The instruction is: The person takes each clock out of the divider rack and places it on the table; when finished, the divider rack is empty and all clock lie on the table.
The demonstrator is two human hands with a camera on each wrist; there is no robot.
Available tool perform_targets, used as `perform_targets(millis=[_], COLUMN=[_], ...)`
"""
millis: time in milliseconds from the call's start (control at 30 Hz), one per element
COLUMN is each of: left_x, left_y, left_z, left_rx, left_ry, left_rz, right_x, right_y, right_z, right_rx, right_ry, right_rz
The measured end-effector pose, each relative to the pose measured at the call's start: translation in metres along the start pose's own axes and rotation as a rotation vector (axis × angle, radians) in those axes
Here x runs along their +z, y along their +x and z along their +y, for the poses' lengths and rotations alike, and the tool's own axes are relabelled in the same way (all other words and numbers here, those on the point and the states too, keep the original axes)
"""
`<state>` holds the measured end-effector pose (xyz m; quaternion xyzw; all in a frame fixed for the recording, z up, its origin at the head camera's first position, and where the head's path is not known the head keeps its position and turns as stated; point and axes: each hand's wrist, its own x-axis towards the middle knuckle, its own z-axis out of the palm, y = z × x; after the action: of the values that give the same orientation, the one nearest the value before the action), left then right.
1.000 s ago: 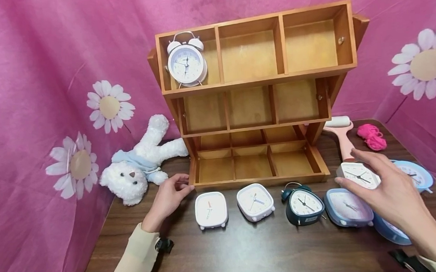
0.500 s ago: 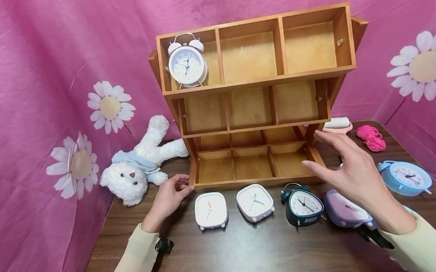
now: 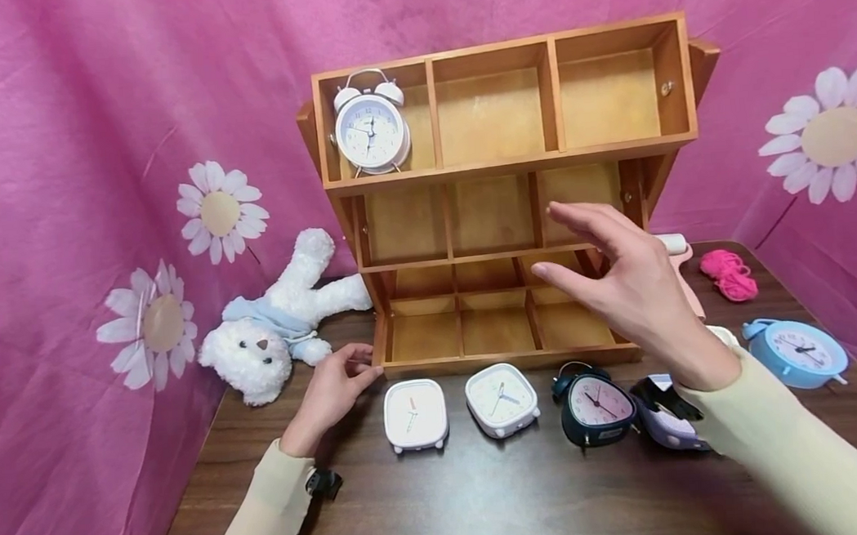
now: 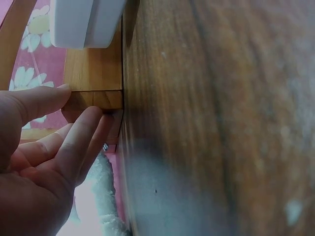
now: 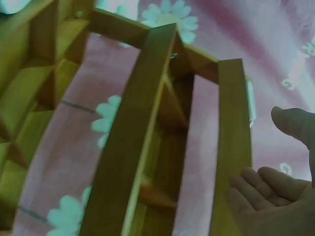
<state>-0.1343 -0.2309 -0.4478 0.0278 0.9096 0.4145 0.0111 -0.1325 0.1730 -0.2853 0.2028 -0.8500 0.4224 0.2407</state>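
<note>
A three-tier wooden shelf (image 3: pixel 510 163) stands at the back of the table. My left hand (image 3: pixel 333 398) grips its lower left corner; in the left wrist view the thumb and fingers of the left hand (image 4: pixel 59 147) lie on two sides of the shelf's wooden corner (image 4: pixel 98 100). My right hand (image 3: pixel 632 296) hovers before the right side of the shelf, thumb and fingers apart, holding nothing. A white twin-bell alarm clock (image 3: pixel 371 133) stands in the top left compartment. In front of the shelf sit two white square clocks, one left (image 3: pixel 415 415), another beside it (image 3: pixel 501 400), and a dark green alarm clock (image 3: pixel 597 406).
A purple clock (image 3: pixel 663 433) is partly hidden by the right sleeve. Farther right stands a light blue alarm clock (image 3: pixel 798 351), with pink yarn (image 3: pixel 728 275) and a lint roller (image 3: pixel 673 243) behind. A white teddy bear (image 3: pixel 250 356) lies left of the shelf. Pink cloth surrounds the table.
My right hand has moved left and up from above the clocks at the right to in front of the shelf, staying unladen. The left hand has stayed at the shelf corner.
</note>
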Motion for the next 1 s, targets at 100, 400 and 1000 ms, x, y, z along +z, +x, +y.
perform_targets(millis=[100, 400, 1000], left_x=[0.0, -0.001, -0.001], left_y=[0.001, 0.001, 0.001], left_z=[0.0, -0.002, -0.003], left_rx=[0.006, -0.004, -0.012], left_ry=[0.005, 0.013, 0.012], left_rz=[0.003, -0.001, -0.001], right_x=[0.009, 0.034, 0.074], right_y=[0.014, 0.055, 0.115], right_z=[-0.012, -0.045, -0.077], right_rx=[-0.058, -0.11, -0.13], right_ry=[0.082, 0.159, 0.129], right_rz=[0.003, -0.011, 0.008])
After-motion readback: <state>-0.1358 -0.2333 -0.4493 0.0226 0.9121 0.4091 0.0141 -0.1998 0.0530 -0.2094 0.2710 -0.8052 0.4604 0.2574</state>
